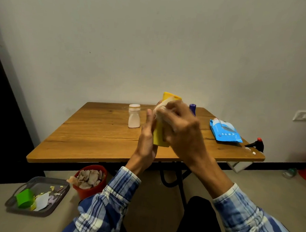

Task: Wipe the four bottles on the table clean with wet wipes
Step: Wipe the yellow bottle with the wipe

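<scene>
- Above table (94, 130) centre: yellow bottle (158, 136), tilted, held aloft
- left hand (147, 135) grips its lower body
- right hand (183, 128) curled, pressing wet wipe (161, 108) to its upper side
- white bottle (134, 115) upright just left

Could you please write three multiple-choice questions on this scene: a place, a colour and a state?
1. Where does the wipes pack lie? A) on the table, right side B) on a chair C) on the floor
2. What colour is the bottle in the hands? A) white B) yellow C) green
3. What is the right hand doing? A) lying flat on the table B) pressing a wipe to the bottle C) hanging idle
Key: 1 A, it lies on the tabletop; 2 B, yellow shows beside the gripping left hand; 3 B, the wipe bunches under its fingers.
</scene>
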Action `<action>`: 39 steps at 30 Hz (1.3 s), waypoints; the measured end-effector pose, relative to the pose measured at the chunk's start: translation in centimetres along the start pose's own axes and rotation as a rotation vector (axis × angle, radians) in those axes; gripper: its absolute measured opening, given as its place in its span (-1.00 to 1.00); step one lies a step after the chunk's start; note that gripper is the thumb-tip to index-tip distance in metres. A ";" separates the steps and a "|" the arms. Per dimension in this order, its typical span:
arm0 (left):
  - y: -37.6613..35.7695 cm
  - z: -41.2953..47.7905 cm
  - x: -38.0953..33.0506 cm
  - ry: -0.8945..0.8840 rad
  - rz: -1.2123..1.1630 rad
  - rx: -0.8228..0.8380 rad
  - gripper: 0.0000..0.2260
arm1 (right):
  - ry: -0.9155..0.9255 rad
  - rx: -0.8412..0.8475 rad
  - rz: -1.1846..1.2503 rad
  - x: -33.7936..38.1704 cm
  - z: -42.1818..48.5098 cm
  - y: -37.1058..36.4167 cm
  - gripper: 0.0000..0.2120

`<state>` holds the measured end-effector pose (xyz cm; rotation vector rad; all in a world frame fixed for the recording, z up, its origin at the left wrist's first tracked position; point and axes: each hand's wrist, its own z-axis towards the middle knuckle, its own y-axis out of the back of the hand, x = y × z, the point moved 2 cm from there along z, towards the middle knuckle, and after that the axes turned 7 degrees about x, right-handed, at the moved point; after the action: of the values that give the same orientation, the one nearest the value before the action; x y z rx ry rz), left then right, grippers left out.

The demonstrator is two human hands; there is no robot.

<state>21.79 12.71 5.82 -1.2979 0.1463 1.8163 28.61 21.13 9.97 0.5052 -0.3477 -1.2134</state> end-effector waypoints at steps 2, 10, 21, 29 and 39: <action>0.1 -0.2 -0.1 0.029 -0.055 -0.025 -0.41 | 0.068 0.069 -0.024 0.2 0.0 -0.1 -0.75; 0.9 0.7 -0.4 0.012 -0.230 -0.031 -0.31 | 0.021 0.161 0.047 1.1 -0.2 -1.2 -0.78; 1.9 1.2 -1.2 0.124 -0.380 -0.053 -0.42 | 0.044 0.020 0.079 1.6 -4.0 -2.7 -0.82; 0.7 1.3 -0.8 0.210 -0.617 -0.161 -0.59 | 0.012 -0.201 0.052 1.6 -4.6 -4.0 -0.88; 1.9 1.0 -0.4 0.065 -0.282 -0.144 -0.59 | -0.135 -0.198 0.201 -0.8 -4.7 -2.1 -0.85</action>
<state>19.82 11.87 5.86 -1.4015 -0.1293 1.5679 29.09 22.19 4.92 0.2122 -0.3793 -1.0754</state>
